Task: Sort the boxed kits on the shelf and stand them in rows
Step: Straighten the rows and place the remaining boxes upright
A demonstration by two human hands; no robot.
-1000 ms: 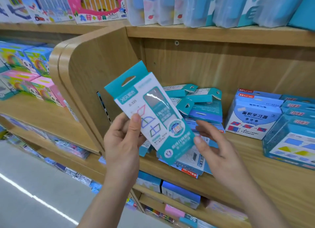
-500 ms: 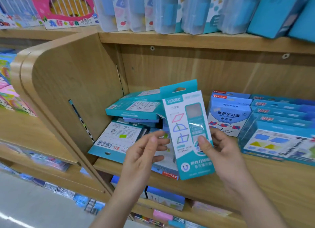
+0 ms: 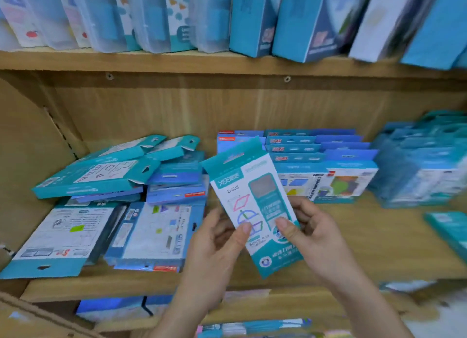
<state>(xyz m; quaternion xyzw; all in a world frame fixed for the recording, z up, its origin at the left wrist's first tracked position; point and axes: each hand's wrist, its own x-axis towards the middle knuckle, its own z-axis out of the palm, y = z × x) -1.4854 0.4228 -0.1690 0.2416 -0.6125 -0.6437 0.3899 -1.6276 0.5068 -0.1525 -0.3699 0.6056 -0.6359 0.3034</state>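
Observation:
Both hands hold one teal-and-white boxed kit (image 3: 252,201) upright in front of the wooden shelf (image 3: 366,246). My left hand (image 3: 219,246) pinches its lower left edge with the thumb on the front. My right hand (image 3: 313,234) pinches its lower right edge the same way. To the left lies a loose heap of flat kits (image 3: 108,203), teal and blue, some face down. Behind the held kit, blue kits stand in rows (image 3: 321,166).
A blurred stack of teal boxes (image 3: 419,166) fills the shelf's right end, with another teal box (image 3: 452,231) at the frame edge. The upper shelf carries upright boxes and clear cases (image 3: 227,19). A wooden side panel (image 3: 27,160) closes the left. More kits sit on the shelf below (image 3: 118,307).
The view has swung right and closer to the shelf. The held kit has moved right, in front of the standing blue rows, and my left hand has taken hold of it again.

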